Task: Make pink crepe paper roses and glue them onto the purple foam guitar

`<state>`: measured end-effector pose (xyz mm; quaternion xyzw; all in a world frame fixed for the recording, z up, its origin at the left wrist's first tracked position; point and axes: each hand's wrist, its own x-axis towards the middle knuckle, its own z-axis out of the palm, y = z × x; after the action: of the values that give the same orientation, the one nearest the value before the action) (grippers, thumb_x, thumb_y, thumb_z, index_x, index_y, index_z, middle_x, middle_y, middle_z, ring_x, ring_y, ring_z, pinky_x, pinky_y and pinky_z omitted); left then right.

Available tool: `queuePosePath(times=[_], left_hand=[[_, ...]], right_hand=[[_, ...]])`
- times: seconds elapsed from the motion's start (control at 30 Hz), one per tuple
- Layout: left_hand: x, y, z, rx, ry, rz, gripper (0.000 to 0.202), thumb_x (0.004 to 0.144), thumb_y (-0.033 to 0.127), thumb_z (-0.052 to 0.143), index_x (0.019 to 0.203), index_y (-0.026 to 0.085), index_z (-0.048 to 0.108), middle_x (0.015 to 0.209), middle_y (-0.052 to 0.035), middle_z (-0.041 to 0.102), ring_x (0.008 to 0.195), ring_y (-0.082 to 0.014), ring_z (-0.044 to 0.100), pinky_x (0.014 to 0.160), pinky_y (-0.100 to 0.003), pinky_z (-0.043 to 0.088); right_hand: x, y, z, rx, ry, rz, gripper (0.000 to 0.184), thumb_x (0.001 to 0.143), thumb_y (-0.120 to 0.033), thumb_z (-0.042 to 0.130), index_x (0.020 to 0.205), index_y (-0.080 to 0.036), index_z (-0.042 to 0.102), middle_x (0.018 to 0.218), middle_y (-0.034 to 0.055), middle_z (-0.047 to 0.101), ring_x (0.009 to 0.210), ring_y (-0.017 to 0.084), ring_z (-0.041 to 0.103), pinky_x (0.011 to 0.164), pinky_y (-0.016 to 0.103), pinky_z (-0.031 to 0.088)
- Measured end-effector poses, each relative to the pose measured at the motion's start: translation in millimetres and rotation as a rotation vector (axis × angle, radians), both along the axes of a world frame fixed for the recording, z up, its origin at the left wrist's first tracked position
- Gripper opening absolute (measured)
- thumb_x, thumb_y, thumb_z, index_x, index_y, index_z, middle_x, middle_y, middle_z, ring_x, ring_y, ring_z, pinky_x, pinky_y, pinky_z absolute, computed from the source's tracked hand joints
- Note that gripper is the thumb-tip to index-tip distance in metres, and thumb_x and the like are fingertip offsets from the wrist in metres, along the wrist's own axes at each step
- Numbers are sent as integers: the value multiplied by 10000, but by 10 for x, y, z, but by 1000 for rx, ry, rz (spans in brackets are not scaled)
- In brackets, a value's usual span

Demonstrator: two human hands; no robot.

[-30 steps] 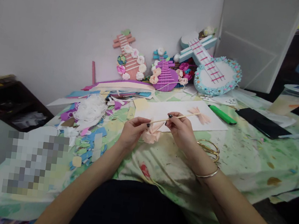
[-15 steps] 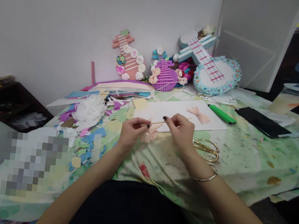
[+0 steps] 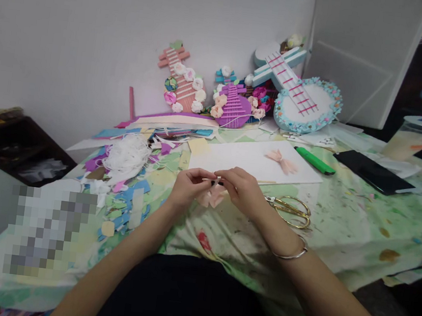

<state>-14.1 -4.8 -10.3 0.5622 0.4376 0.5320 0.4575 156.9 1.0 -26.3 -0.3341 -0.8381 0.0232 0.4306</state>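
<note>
While the left hand and right hand are meeting above the tabletop, both are pinching one peach paper piece, its loose ends hanging below. Step in hand, as judged: shaping the gathered part, the fingers hiding the exact hold; the next move is likely calling for a steady left pinch and a slight right-hand twist. Beyond: gold-handled scissors lying rightward; thin stick resting near the white board; second peach piece, narrow-waisted, lying on it; decorated model instruments standing behind.

The peach ruffled paper piece appears matt, while the gold loop-handled metal scissors appear smooth and glossy.
</note>
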Motion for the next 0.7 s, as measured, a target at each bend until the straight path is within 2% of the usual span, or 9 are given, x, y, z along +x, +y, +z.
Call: queuePosePath(times=[0.13,0.33,0.53,0.7], left_hand=[[-6,13,-12,-34,-44,-48,146,559,158,733,701,146,700,672,-11,688,619,-110,600,619,-217,471],[7,16,-20,-3,-80,-121,258,561,149,749,791,143,632,747,-1,639,674,-103,586,627,-204,456],[7,24,-53,-9,-86,-146,344,569,123,730,869,162,566,822,12,606,706,-95,591,641,-200,464],[10,13,-49,-6,-43,-150,369,588,163,741,890,166,529,763,17,614,688,-99,599,638,-199,462]], right_hand=[[3,8,3,45,16,34,214,878,-134,466,962,-184,656,803,64,648,798,180,518,714,304,433],[18,26,-15,49,28,30,244,866,-133,479,989,-198,680,847,66,668,795,178,514,715,313,441],[19,15,-14,23,32,-9,241,869,-140,481,961,-198,696,870,73,677,816,168,561,718,287,452],[17,-7,-5,-15,37,-35,260,880,-145,459,982,-190,694,892,66,676,795,142,604,704,245,453]])
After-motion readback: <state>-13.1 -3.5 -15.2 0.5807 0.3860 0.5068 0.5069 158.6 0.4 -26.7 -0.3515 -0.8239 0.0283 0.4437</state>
